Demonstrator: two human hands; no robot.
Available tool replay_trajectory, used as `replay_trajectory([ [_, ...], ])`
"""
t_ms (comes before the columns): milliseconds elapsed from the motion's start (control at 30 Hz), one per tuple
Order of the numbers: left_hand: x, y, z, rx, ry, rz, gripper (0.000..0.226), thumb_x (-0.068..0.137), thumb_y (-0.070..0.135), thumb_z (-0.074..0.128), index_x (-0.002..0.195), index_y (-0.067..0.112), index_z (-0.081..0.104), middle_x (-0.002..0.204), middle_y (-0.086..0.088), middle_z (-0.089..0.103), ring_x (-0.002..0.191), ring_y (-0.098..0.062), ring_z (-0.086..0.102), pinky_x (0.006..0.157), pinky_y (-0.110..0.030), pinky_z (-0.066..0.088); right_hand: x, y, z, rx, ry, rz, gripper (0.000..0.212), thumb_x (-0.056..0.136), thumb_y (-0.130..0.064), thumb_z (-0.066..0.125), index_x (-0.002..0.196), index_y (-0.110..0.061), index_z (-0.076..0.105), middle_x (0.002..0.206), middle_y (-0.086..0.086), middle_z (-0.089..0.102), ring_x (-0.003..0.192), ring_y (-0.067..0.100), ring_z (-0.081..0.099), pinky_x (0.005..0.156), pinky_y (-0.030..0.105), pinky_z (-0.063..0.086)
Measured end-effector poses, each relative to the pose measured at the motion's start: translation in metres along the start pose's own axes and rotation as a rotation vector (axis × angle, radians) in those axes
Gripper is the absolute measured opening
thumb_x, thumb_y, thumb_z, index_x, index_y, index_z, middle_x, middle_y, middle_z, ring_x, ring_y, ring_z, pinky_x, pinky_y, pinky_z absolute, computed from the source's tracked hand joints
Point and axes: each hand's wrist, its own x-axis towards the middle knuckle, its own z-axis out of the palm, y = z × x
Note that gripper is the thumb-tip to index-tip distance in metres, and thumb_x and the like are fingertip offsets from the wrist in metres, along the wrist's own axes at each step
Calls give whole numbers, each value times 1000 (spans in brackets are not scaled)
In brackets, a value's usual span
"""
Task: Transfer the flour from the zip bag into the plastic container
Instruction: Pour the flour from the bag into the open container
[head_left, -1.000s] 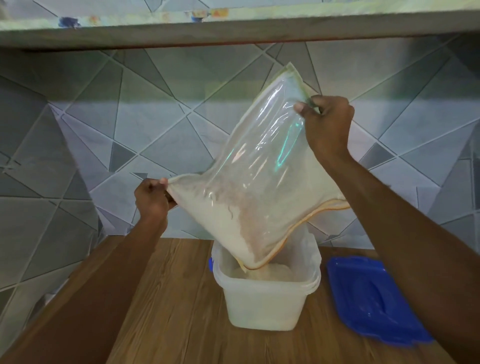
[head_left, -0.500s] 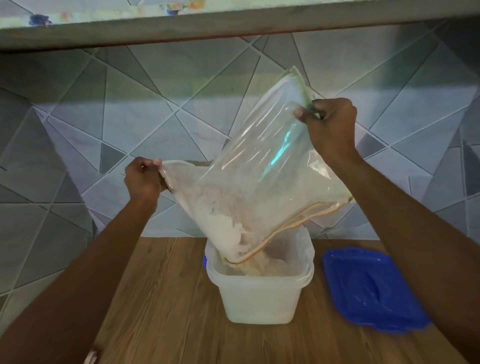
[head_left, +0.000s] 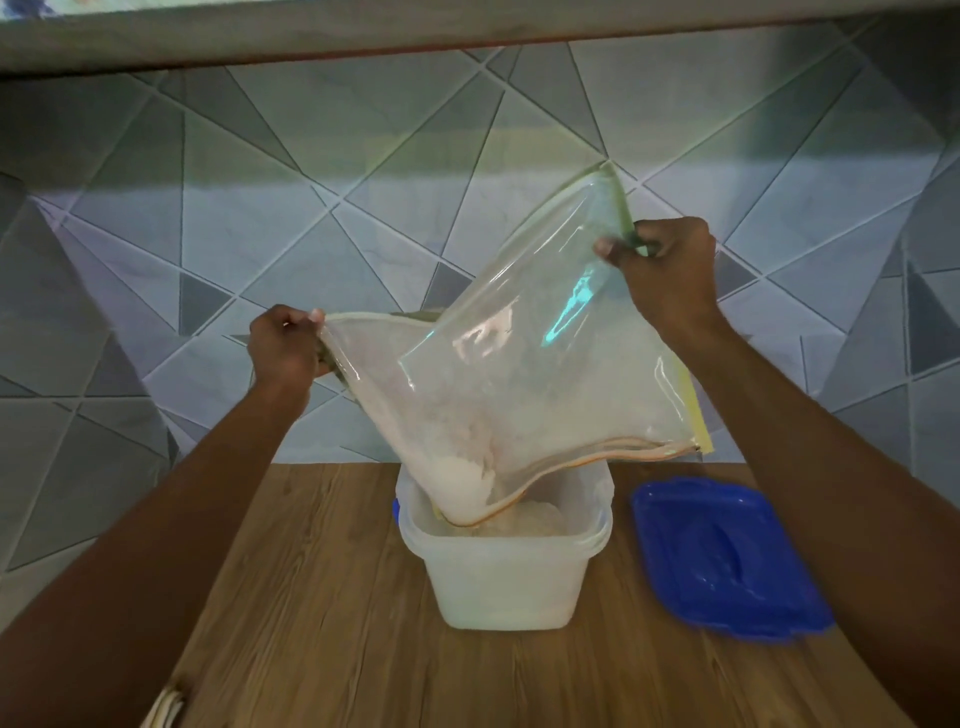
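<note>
Head view: zip bag (head_left: 519, 364) held tilted above the plastic container (head_left: 501, 577), open mouth lowest and dipping inside the container rim. Left hand (head_left: 283, 348) grip: pinching the bag's lower left corner. Right hand (head_left: 667, 270) grip: pinching the bag's raised edge, higher than the left. Flour (head_left: 462, 480) gathered at the bag mouth, more lying inside the container. Container standing upright on the wooden desk (head_left: 311, 597). Blue lid (head_left: 722, 556) lying flat on the desk just right of the container, apart from it. Tiled wall (head_left: 260, 208) behind.
</note>
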Motion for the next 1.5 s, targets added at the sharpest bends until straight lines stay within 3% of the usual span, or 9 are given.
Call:
replay_trajectory([
  [67,1,-1,2,10,7,-2,27,96,18,65,71,18,53,93,-12,64,83,-26,65,61,-40,62,-1,2,-1,-21,-22,-46,48,81,-20,81,51,-31,46,35,-14,37,40,-3,43,44,7,28],
  [333,8,-1,-1,-17,35,-64,25,93,23,68,71,21,56,101,-14,66,93,-32,68,69,-52,63,1,-3,5,-45,-8,-62,47,80,-28,81,50,-38,47,42,-16,45,60,18,31,54,25,26],
  [433,9,5,-1,-30,35,-42,24,93,24,68,72,21,55,101,-15,67,92,-32,68,67,-52,63,3,-3,-2,-25,77,-32,18,78,-28,82,65,-21,72,46,-18,36,48,0,33,50,12,27],
  [533,17,16,-5,-47,-2,1,25,89,29,70,67,28,57,98,-13,68,98,-37,71,63,-58,61,11,-3,-9,-16,212,13,27,79,-33,80,79,-6,75,51,-19,33,46,2,34,52,13,30],
  [700,25,22,-11,-9,-55,3,27,87,30,72,66,24,55,96,-16,66,101,-45,69,63,-64,59,6,0,-12,-44,109,46,33,82,-32,80,92,-1,75,71,-3,62,56,-2,50,53,4,37],
  [833,19,24,-9,7,-59,-12,27,89,27,71,69,22,54,101,-18,67,100,-42,70,65,-62,60,1,7,-17,2,8,89,37,84,-42,72,104,-10,74,96,10,74,83,19,67,78,37,59],
  [967,12,35,-3,6,-75,-9,29,91,25,69,68,23,52,99,-15,65,95,-38,70,66,-56,62,-6,9,-27,72,-188,82,33,86,-25,76,116,-18,68,105,-1,71,89,10,67,77,21,56],
  [1367,7,70,4,80,-101,116,27,90,28,71,70,27,53,110,-15,68,97,-37,71,66,-54,63,-14,25,-38,80,-85,202,26,85,-19,78,71,-19,57,67,-9,51,53,-4,51,53,11,42],
  [1500,5,78,4,79,-84,141,25,88,30,72,70,29,56,112,-14,69,95,-36,72,64,-53,63,-14,25,-41,95,-57,201,23,83,-23,80,82,-4,66,82,8,60,75,18,61,70,35,55],
])
